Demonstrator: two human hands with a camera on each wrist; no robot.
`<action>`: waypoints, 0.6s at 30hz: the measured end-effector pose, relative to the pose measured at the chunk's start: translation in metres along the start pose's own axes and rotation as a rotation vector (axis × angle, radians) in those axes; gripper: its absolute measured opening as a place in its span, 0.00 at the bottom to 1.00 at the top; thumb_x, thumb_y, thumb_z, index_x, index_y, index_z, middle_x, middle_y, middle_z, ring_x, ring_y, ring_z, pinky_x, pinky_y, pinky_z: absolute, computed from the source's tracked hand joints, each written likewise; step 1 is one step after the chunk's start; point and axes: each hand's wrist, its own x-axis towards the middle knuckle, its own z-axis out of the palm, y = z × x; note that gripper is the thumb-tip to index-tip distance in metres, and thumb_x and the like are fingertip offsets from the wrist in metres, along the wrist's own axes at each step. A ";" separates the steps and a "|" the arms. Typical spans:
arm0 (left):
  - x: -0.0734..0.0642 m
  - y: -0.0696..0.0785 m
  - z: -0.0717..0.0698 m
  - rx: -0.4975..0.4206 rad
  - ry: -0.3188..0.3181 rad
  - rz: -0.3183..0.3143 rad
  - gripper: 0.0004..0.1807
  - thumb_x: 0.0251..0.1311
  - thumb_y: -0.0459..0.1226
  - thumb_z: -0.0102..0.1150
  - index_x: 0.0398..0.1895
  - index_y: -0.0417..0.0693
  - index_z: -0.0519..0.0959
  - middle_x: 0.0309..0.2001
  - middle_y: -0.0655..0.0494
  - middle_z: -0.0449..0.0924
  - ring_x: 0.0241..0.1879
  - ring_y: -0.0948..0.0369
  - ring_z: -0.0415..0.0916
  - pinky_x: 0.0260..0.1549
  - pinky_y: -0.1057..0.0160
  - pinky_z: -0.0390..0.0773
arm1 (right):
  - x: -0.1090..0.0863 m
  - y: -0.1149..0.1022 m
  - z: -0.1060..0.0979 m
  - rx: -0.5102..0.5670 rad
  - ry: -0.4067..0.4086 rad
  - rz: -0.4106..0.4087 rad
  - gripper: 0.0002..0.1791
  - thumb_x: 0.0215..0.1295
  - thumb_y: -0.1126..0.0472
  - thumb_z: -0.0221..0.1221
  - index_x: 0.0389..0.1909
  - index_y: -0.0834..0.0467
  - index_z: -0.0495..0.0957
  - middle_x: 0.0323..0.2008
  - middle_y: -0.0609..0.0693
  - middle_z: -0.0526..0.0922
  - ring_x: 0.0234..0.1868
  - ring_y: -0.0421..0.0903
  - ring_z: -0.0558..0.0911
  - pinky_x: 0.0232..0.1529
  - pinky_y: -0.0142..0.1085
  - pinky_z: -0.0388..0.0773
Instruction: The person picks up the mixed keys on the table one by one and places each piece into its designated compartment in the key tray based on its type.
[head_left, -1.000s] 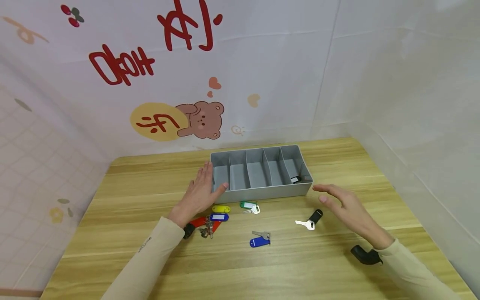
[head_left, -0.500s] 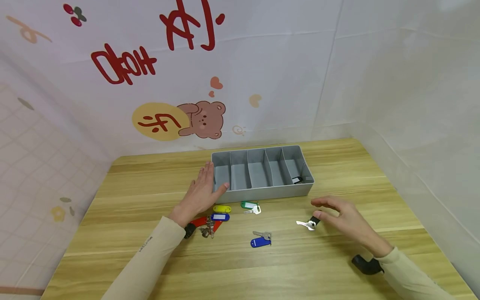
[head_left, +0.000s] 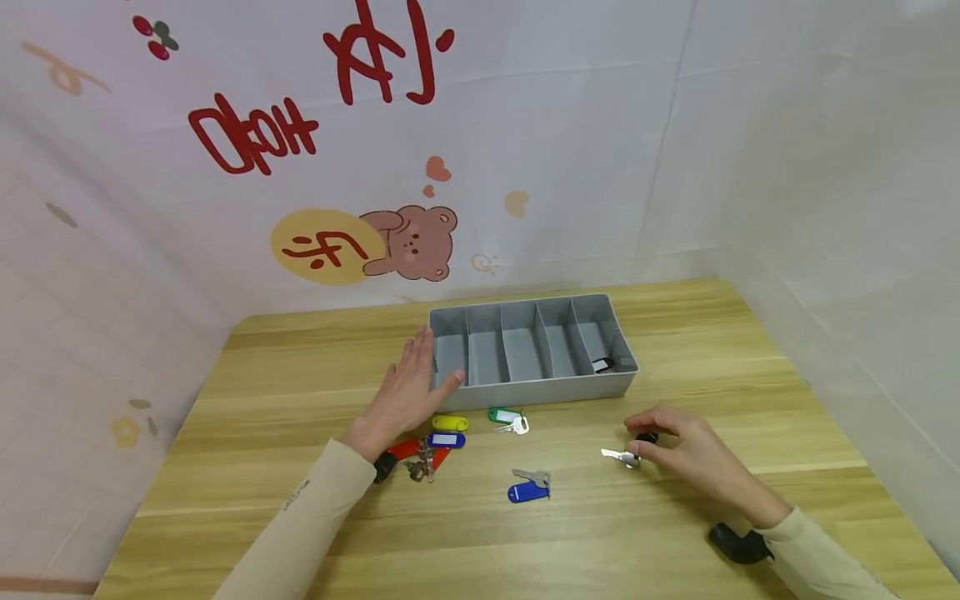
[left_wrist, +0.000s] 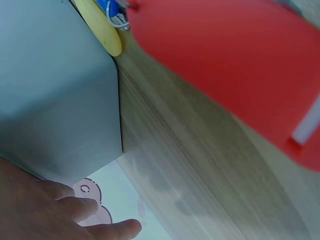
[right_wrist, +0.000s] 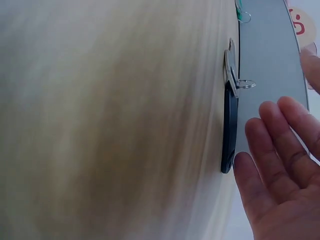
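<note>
My left hand [head_left: 405, 392] rests at the left end of the grey divided tray [head_left: 555, 390], fingers straight along its side and thumb over the front rim. In the left wrist view its fingers [left_wrist: 80, 205] show beside the tray's end wall. My right hand [head_left: 693, 454] hovers at a black key tag [head_left: 647, 437] with a silver key [head_left: 617, 455] on the table. The right wrist view shows the black tag [right_wrist: 230, 130] lying flat, with a ring and key. Relaxed fingers [right_wrist: 272, 135] are right by the tag, not curled round it.
Another black tag [head_left: 602, 364] lies in the tray's rightmost compartment. Before the tray are a yellow tag [head_left: 450, 423], a green tag [head_left: 505, 415] with key, a blue tag [head_left: 528, 492] with key, and a second blue tag [head_left: 447, 440] over red tags [head_left: 405, 450].
My right hand has come down from beside the tray's right corner to the black key tag, and the thumb has moved toward the key. The left hand has stayed at the tray.
</note>
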 end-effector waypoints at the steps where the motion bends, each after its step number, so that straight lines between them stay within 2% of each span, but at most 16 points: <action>1: 0.000 0.000 0.000 -0.001 0.001 -0.001 0.56 0.72 0.69 0.40 0.84 0.40 0.36 0.84 0.42 0.32 0.81 0.40 0.36 0.69 0.26 0.50 | 0.001 0.000 0.000 0.001 -0.005 0.001 0.14 0.65 0.53 0.72 0.49 0.52 0.87 0.46 0.41 0.88 0.46 0.37 0.84 0.51 0.32 0.81; 9: -0.001 -0.001 0.000 0.005 -0.004 0.003 0.56 0.72 0.68 0.41 0.84 0.39 0.36 0.84 0.42 0.33 0.81 0.41 0.36 0.68 0.26 0.51 | -0.001 -0.001 0.000 0.028 -0.045 0.017 0.13 0.63 0.53 0.73 0.46 0.52 0.87 0.43 0.40 0.88 0.44 0.39 0.86 0.46 0.34 0.83; 18: -0.002 -0.002 0.001 -0.008 0.003 0.001 0.55 0.72 0.67 0.42 0.84 0.39 0.36 0.84 0.42 0.34 0.82 0.43 0.36 0.69 0.26 0.50 | -0.002 -0.003 0.000 0.059 -0.065 -0.023 0.08 0.62 0.59 0.73 0.41 0.52 0.87 0.39 0.39 0.87 0.39 0.34 0.85 0.41 0.31 0.83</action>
